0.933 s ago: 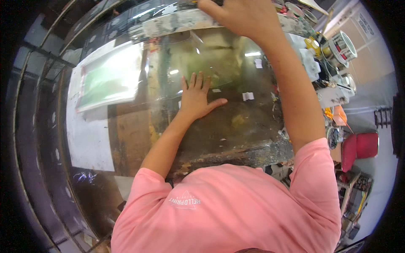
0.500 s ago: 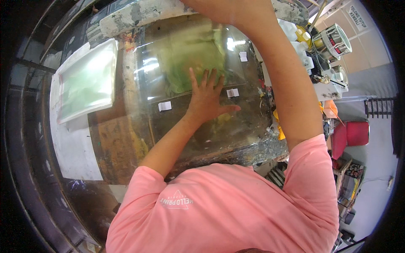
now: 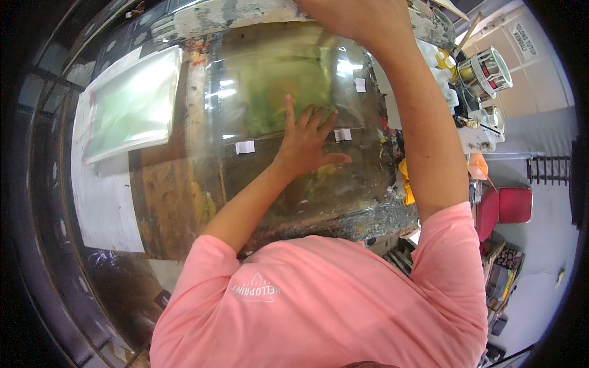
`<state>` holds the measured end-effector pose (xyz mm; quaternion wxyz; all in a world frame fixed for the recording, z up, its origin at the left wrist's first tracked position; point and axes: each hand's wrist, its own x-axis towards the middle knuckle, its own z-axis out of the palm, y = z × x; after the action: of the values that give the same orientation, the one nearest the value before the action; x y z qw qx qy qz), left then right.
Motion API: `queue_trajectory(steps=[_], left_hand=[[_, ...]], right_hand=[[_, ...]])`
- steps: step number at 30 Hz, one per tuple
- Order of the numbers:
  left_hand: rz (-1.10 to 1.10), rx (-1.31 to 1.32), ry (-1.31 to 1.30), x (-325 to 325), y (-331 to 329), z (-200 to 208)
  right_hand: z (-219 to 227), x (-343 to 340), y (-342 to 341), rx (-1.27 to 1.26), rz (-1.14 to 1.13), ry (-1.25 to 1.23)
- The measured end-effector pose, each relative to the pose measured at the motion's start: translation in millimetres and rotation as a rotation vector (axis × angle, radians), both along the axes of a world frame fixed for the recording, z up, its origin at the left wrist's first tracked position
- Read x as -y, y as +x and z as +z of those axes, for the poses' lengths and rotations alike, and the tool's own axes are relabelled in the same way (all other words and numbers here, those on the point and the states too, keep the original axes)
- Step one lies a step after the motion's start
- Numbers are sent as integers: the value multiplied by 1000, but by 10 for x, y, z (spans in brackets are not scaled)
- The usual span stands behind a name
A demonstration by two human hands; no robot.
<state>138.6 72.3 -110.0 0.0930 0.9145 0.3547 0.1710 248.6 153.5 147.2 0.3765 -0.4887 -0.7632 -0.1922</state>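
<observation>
My left hand (image 3: 307, 138) lies palm down with fingers apart on the near part of a clear, glossy plastic sheet (image 3: 285, 67). The sheet rests on the stained worktable (image 3: 172, 196) and looks greenish in its middle. Over the sheet's far edge reaches my right hand (image 3: 343, 15); the upper picture edge cuts off its fingers, so any hold is hidden. Small white folded tabs sit around the sheet: one tab (image 3: 245, 147) left of my left hand, another tab (image 3: 342, 135) just right of it, and a third tab (image 3: 360, 85) by the right side.
To the left, a stack of clear plastic sheets (image 3: 132, 101) lies on white paper (image 3: 107, 208). Bottles (image 3: 443, 76) and an open paint can (image 3: 486, 72) crowd the table's right side. Beyond stands a red chair (image 3: 514, 205).
My right hand has shifted a little to the right along the far edge. My left hand stays on the sheet, its fingers slightly closer together. The whole view has tilted slightly.
</observation>
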Motion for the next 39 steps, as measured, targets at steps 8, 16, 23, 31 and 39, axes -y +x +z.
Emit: queue_trajectory(steps=[8,16,23,31,39], left_hand=[[493,1215,-491,-196,-1301,953],[654,378,-316,242,-1482,285],[614,189,15,219,-1577,-137],[630,216,-68,217,-1570,-70],[603,260,-7,203,-1590,-89]], right_hand=[[-564,435,-25,244,-133,-84],[-1532,857,208,234,158,-780],[-2097,1135,87,179,61,-715],[-2393,-161,198,197,49,-450],[-1976,-1410,468,231,88,-801]])
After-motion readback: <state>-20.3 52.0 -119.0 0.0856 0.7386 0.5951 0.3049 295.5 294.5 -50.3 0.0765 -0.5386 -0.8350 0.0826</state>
